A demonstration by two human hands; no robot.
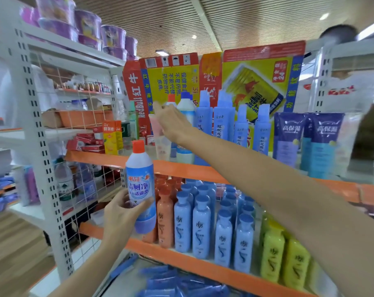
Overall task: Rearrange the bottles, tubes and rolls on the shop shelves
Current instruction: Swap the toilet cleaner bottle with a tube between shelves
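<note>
My left hand (pixel 122 209) grips a white and blue cleaner bottle with an orange cap (pixel 140 181), upright in front of the shelves. My right hand (pixel 171 123) reaches to the upper shelf (pixel 181 168) and touches a pink tube (pixel 158 129) standing there; its fingers look extended around the tube's top. Behind that hand stand another orange-capped bottle (pixel 171 99) and a white bottle with a blue cap (pixel 187 108). Tall blue spray bottles (pixel 223 118) stand to the right.
Purple and blue tubes (pixel 306 140) stand at the upper shelf's right. The middle shelf holds orange (pixel 165 215), blue (pixel 201 226) and yellow (pixel 272 254) bottles. A Red Bull carton (pixel 256 82) backs the upper shelf. A person stands behind at far right (pixel 340 86).
</note>
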